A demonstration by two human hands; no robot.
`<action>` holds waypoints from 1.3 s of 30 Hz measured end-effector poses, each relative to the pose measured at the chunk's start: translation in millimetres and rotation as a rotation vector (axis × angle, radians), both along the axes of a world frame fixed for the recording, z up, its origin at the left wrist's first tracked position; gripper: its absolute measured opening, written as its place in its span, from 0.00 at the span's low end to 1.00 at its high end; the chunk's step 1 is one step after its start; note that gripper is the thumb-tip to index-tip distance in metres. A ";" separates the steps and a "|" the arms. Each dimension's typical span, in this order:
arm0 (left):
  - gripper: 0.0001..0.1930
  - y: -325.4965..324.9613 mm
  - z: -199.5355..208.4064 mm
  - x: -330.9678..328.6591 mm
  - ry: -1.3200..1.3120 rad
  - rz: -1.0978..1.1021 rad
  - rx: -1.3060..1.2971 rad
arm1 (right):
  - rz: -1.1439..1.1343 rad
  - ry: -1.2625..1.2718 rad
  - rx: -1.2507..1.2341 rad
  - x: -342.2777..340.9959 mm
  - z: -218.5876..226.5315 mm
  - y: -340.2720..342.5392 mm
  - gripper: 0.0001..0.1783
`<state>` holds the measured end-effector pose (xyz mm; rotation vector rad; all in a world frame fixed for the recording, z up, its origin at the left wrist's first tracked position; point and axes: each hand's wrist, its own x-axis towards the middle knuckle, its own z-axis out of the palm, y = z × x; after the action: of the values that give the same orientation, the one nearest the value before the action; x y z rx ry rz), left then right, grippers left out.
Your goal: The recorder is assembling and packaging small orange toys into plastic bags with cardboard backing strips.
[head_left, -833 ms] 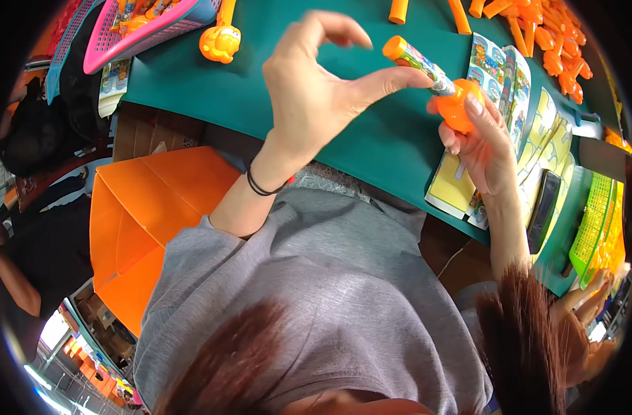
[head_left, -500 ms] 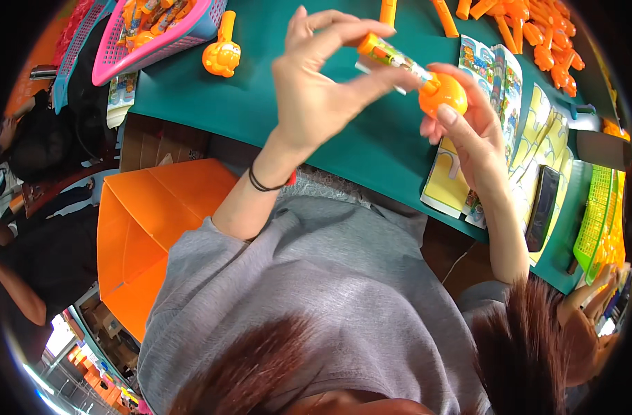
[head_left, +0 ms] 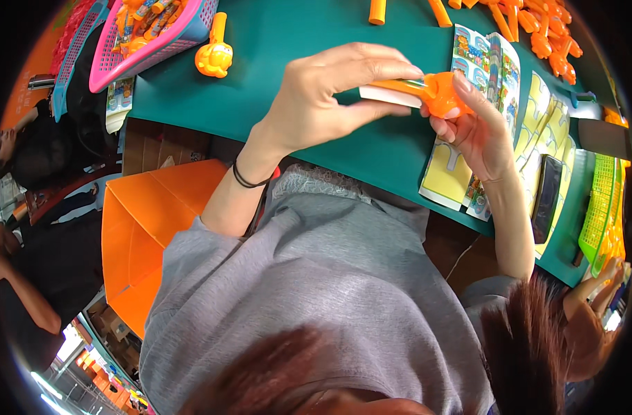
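Observation:
Over the green table, my right hand [head_left: 483, 135] grips the round head of an orange plastic toy [head_left: 446, 95], thumb on top and fingers curled underneath. The toy's stick handle points left, lying nearly level. A sticker label [head_left: 385, 95] sits along the handle, and its white underside stands away from it as a flap. My left hand [head_left: 330, 97] pinches around the handle and label, index finger above and thumb below the white flap. How far the label wraps around the handle is hidden.
Sticker sheets [head_left: 464, 52] and yellow backing sheets [head_left: 444, 173] lie on the right, with a black phone [head_left: 547, 197]. A pink basket [head_left: 160, 59] of labelled toys and one loose toy [head_left: 214, 59] are at left. Orange toys [head_left: 537, 28] pile far right, near a green basket [head_left: 596, 214].
My right hand has turned the toy, so the label's printed face has rolled mostly out of sight and its white underside shows. My left hand has shifted down and its fingers have closed more over the handle.

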<state>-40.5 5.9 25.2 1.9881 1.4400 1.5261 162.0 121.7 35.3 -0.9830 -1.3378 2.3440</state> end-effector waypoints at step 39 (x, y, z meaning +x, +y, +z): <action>0.21 -15.0 20.4 -11.5 -0.194 0.083 -0.402 | 0.226 -0.053 0.944 -24.6 23.6 86.5 0.22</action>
<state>-52.0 -9.1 45.6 1.5233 1.6107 1.2917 137.5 208.2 58.9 -0.5944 -2.3127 1.4507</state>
